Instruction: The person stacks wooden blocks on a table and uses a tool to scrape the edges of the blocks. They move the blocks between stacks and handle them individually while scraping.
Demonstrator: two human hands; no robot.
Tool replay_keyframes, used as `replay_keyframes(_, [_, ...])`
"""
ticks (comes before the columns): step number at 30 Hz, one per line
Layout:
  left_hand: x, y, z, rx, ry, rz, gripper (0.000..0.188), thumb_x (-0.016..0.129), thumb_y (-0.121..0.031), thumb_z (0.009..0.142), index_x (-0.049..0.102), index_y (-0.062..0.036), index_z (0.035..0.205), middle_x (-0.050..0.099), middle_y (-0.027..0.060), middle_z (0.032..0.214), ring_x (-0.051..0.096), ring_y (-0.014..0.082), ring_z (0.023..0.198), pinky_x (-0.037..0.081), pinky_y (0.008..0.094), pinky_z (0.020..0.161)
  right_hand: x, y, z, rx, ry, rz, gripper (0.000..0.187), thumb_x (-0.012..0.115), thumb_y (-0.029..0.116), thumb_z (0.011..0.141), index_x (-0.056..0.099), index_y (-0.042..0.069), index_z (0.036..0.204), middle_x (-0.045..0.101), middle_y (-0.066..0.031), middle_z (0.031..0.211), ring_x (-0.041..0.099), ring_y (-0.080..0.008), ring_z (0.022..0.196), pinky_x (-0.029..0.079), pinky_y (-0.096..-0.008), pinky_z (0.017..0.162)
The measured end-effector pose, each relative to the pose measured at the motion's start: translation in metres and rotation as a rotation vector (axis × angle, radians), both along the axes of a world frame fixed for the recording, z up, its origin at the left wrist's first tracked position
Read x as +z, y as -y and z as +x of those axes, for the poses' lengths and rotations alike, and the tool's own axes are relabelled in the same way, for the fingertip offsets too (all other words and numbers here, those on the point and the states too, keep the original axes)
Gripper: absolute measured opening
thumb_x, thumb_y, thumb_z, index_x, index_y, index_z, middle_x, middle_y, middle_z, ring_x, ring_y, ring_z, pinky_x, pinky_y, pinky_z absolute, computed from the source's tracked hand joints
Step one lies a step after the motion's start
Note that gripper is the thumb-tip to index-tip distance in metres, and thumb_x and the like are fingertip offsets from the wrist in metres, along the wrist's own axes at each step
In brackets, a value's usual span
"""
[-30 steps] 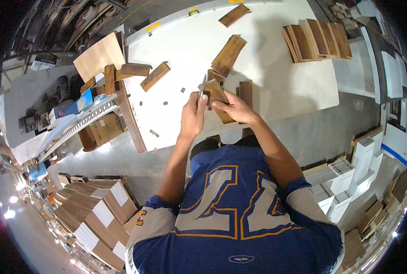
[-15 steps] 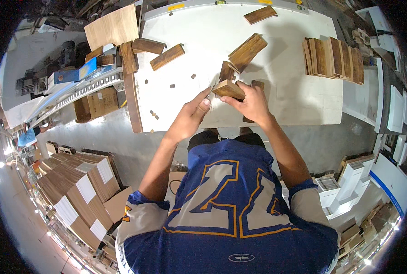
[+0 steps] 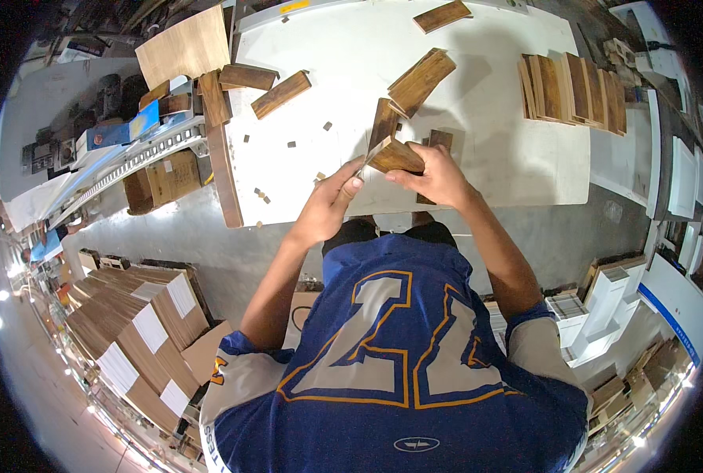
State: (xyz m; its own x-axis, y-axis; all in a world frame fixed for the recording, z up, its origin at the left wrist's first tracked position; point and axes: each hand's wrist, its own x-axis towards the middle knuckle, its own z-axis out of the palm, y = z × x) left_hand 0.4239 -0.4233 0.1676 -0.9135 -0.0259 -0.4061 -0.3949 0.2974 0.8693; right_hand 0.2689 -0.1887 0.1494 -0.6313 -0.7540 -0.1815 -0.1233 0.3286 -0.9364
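My right hand point(image 3: 436, 176) grips a short brown wooden block point(image 3: 399, 156) above the near side of the white table. Its pale cut edge faces left. My left hand point(image 3: 328, 206) is closed, thumb against fingers, with its fingertips at the block's left edge. Something thin shows at those fingertips, too small to name. Just beyond the held block lies another brown wooden piece point(image 3: 383, 121). Past it, a pair of stacked brown pieces point(image 3: 422, 81) rests at a slant. One more wooden piece point(image 3: 440, 141) lies partly hidden behind my right hand.
Small dark chips point(image 3: 291, 144) are scattered on the white table point(image 3: 517, 169). A row of brown wooden pieces point(image 3: 560, 88) stands at the right. More pieces point(image 3: 280, 94) lie at the left, near a long brown strip point(image 3: 223, 177). Stacked panels point(image 3: 142, 323) stand behind on the left.
The view has shifted slightly, and the held block is tilted a little differently. My left hand has drawn slightly down and left, and a small pale chip now shows beside it.
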Motion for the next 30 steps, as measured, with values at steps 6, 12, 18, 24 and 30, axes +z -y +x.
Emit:
replay_keyframes(6, [-0.049,0.030,-0.003,0.298,0.197,-0.289,0.060,0.042,-0.044,0.123,0.051,-0.0036,0.166,0.076,0.0292,0.129,0.076,0.0286,0.103,0.058,0.0436,0.100,0.013,-0.022,0.013,0.049,0.542,-0.321,0.042,0.083,0.026,0.104,0.067,-0.004,0.129,0.079,-0.0121,0.100,0.077,-0.0178,0.087,0.066,-0.0368,0.076])
replay_keyframes(12, [-0.012,-0.027,-0.004,0.138,-0.418,-0.394,0.061,0.062,-0.030,0.114,0.048,-0.0070,0.168,0.069,0.0235,0.115,0.072,0.0406,0.097,0.059,0.0480,0.092,0.009,-0.009,0.035,-0.378,0.574,-0.384,0.037,0.073,0.021,0.111,0.059,-0.002,0.136,0.077,-0.0110,0.110,0.077,-0.0196,0.097,0.069,-0.0369,0.085])
replay_keyframes(18, [0.029,-0.071,-0.027,0.034,-0.328,-0.536,0.059,0.062,-0.034,0.113,0.050,-0.0187,0.169,0.066,0.0164,0.101,0.070,0.0366,0.077,0.059,0.0485,0.068,0.011,-0.001,0.051,-0.520,0.450,-0.375,0.040,0.075,0.024,0.111,0.062,-0.003,0.137,0.076,-0.0092,0.116,0.074,-0.0145,0.100,0.063,-0.0342,0.081])
replay_keyframes(24, [0.014,-0.055,-0.030,0.085,-0.240,-0.594,0.054,0.058,-0.031,0.117,0.053,-0.0139,0.167,0.075,0.0228,0.115,0.076,0.0424,0.095,0.061,0.0516,0.081,0.026,-0.013,0.060,-0.388,0.490,-0.227,0.041,0.076,0.024,0.110,0.061,-0.004,0.136,0.077,-0.0095,0.103,0.075,-0.0132,0.088,0.064,-0.0321,0.076])
replay_keyframes(30, [-0.066,-0.005,-0.079,0.262,-0.128,-0.520,0.057,0.066,-0.040,0.112,0.061,-0.0020,0.154,0.077,0.0287,0.120,0.077,0.0463,0.105,0.061,0.0542,0.091,-0.028,-0.028,0.083,-0.512,0.277,-0.096,0.052,0.089,0.028,0.099,0.061,-0.003,0.130,0.076,-0.0099,0.106,0.075,-0.0175,0.089,0.061,-0.0334,0.077])
